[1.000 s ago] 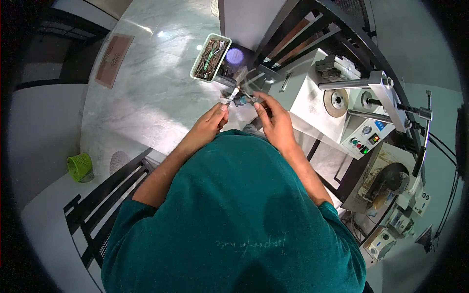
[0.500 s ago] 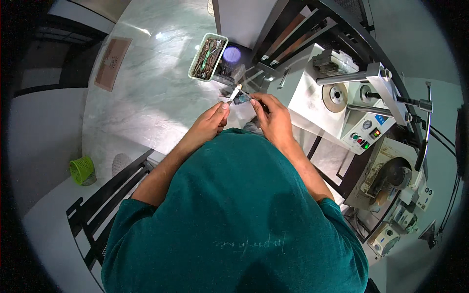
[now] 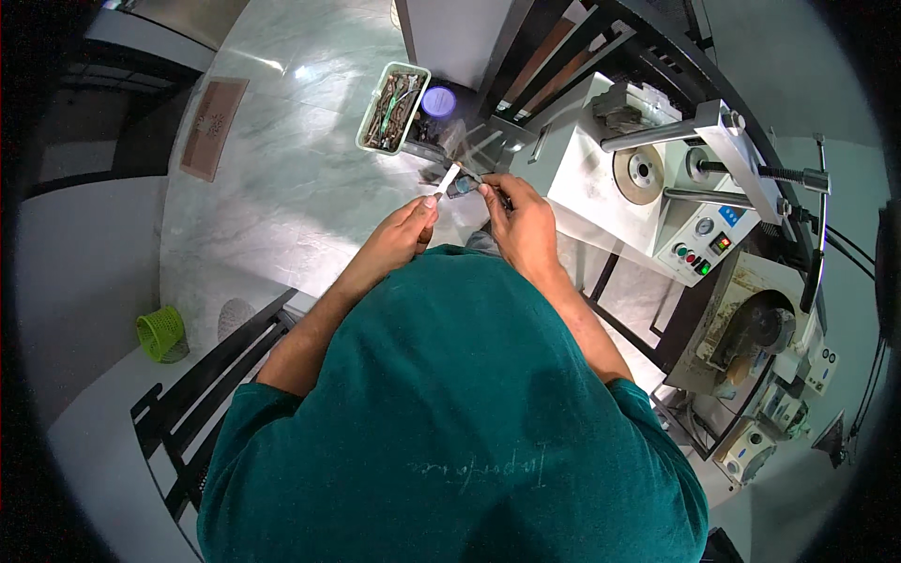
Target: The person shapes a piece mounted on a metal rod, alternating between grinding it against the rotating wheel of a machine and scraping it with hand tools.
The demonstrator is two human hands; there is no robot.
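Observation:
Between the thumb and fingers of my left hand is a slim white stick, pointing up and away from me. My right hand pinches a thin dark tool whose tip reaches toward the stick's far end. Whether the two touch is too small to tell. The fingers hide the near ends of both. Both hands are close together in front of my chest, above a small dark item with a bluish round part.
Ahead stands a pale green tray of brown and metal pieces, beside a purple-lidded container. A white machine with a round disc and control panel is on the right. A green basket and black bench are at left.
The white stick has turned slightly in my left hand, and the brownish spot at its tip no longer shows. Both hands keep their grip; the whole view has shifted a little.

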